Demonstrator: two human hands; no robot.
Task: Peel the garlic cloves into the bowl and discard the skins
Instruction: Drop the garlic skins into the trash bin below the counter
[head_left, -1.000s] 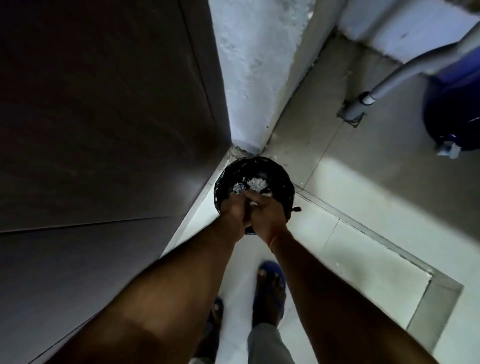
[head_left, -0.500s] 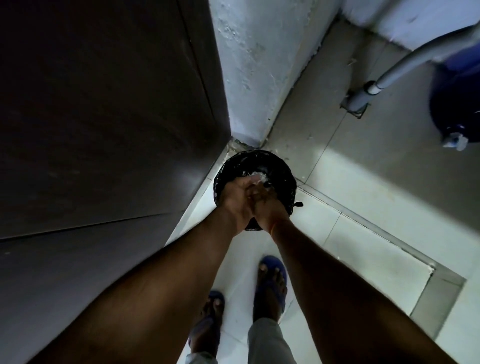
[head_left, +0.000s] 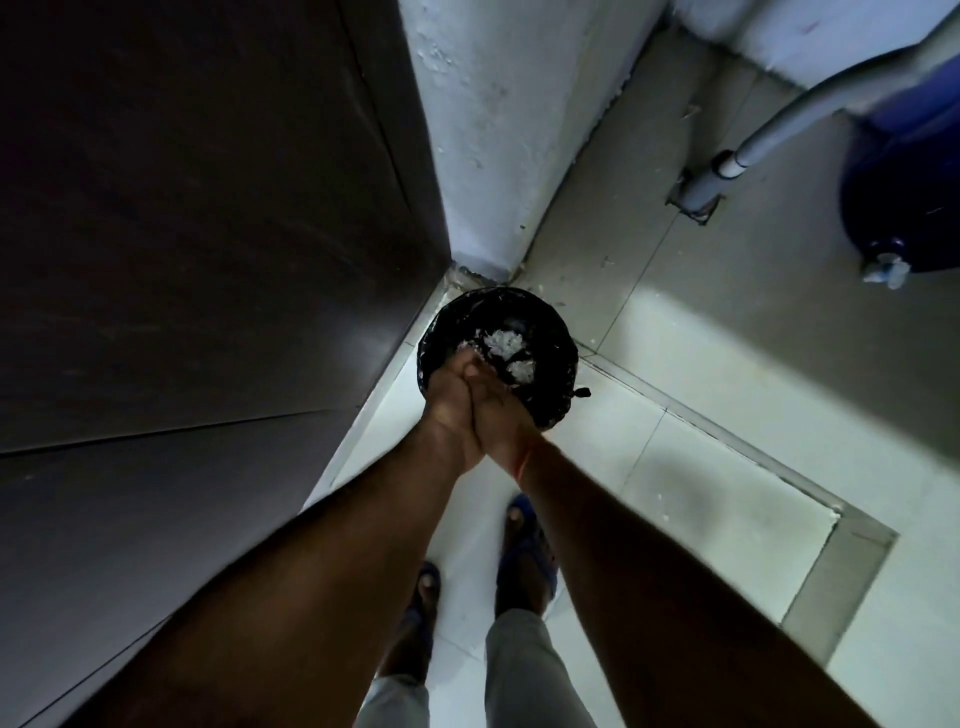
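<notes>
A round bin lined with a black bag stands on the floor in the corner below me. White garlic skins lie in a pile inside it. My left hand and my right hand are pressed palm to palm over the bin's near rim, fingers pointing down toward the skins. Neither hand shows anything held; the fingertips are partly hidden by the hands themselves. No bowl or garlic cloves are in view.
A dark door panel fills the left side and meets a white wall corner. A grey pipe and a blue barrel stand at the right. My feet in blue sandals are on the pale tiled floor.
My hands have slid from side by side to palm against palm above the bin. More of the white skins in the bin show beyond my fingers.
</notes>
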